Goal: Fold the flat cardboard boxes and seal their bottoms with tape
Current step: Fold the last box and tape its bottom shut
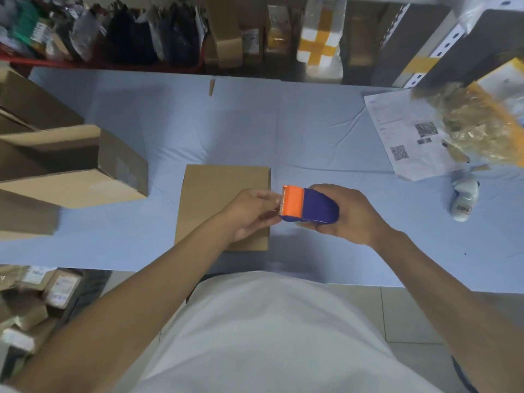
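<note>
A brown cardboard box lies on the pale blue table in front of me, its plain top face up. My right hand grips a blue tape dispenser with an orange cutter head, held just right of the box. My left hand hovers over the box's right edge, its fingertips pinching at the cutter end of the dispenser; the tape itself is too faint to make out.
Several folded brown boxes are stacked at the table's left. At the right lie a printed sheet, a crinkled yellow bag and a small white roll. Shelves of parcels line the back; more parcels sit on the floor at lower left.
</note>
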Motion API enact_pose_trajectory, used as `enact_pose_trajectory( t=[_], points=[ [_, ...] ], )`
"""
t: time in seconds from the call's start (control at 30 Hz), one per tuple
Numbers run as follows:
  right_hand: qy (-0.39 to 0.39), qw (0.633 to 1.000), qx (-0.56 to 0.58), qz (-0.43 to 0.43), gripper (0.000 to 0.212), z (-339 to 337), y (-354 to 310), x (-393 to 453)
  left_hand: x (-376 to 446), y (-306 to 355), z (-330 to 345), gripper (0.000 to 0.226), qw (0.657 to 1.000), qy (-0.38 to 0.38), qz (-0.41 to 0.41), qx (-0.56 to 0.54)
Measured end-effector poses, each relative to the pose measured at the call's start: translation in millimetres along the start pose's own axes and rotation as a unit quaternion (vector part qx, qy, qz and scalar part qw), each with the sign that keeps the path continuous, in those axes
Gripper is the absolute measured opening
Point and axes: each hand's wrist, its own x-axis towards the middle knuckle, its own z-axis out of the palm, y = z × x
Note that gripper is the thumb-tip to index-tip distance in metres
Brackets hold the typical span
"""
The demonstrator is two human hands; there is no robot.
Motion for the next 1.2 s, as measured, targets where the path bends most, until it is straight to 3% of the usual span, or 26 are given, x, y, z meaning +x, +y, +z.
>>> enact_pose_trajectory(
  t=[0.33,0.67,0.97,1.2],
  points=[
    [0.01,1.0,-0.012,-0.001,0.066,6,-7,8,-4,1,-17,0.017,0.992,-0.052,-0.012,-0.113],
    [0.017,1.0,-0.005,-0.011,0.068,7,-9,12,-10,8,-23,0.032,0.991,-0.091,-0.017,-0.093],
    [0.011,1.0,-0.007,-0.014,0.071,6,-15,16,-15,15,-10,0.021,1.0,0.01,-0.007,-0.005],
    [-0.003,0.999,-0.038,-0.03,0.07,4,-18,20,-21,27,-1,0.013,0.976,0.067,0.025,0.206]
  ],
)
